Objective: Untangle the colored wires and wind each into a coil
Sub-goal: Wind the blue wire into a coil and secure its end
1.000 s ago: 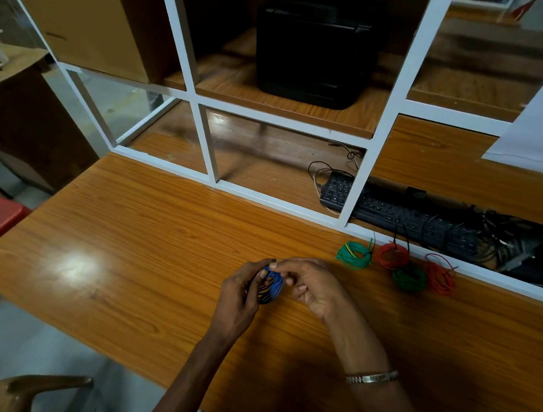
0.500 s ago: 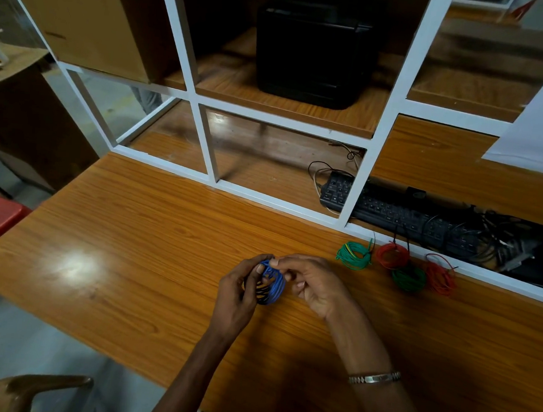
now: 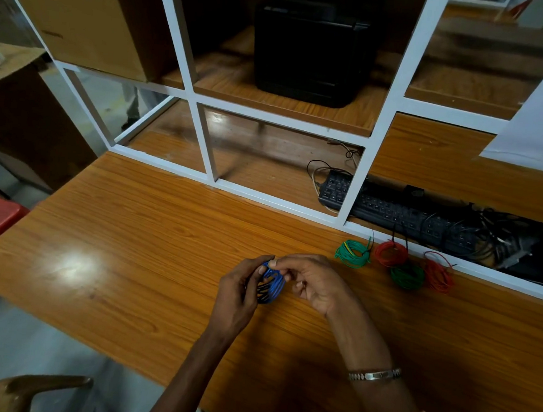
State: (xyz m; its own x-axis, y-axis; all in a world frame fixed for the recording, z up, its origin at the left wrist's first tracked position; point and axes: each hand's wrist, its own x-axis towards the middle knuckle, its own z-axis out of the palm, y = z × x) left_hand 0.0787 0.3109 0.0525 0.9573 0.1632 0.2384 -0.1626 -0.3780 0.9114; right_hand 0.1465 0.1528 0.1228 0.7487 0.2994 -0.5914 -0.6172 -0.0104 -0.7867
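Meanwhile, behind a white-framed partition [image 3: 200, 141], a black boxy machine [image 3: 309, 43] sits on a wooden shelf [image 3: 291, 108] beside a cardboard box [image 3: 84, 12], with a black keyboard [image 3: 390, 212] below. On the glossy wood-grain desk [image 3: 130, 253], the left hand [image 3: 235, 295] and right hand [image 3: 314, 284] together pinch a round blue wire coil [image 3: 273, 284] wound with dark strands, held just above the surface. Four finished coils lie near the partition: a light green coil [image 3: 352, 254], a red coil [image 3: 390, 254], a dark green coil [image 3: 407, 276] and another red coil [image 3: 438, 276]. Since a second ago, the blue coil looks fuller.
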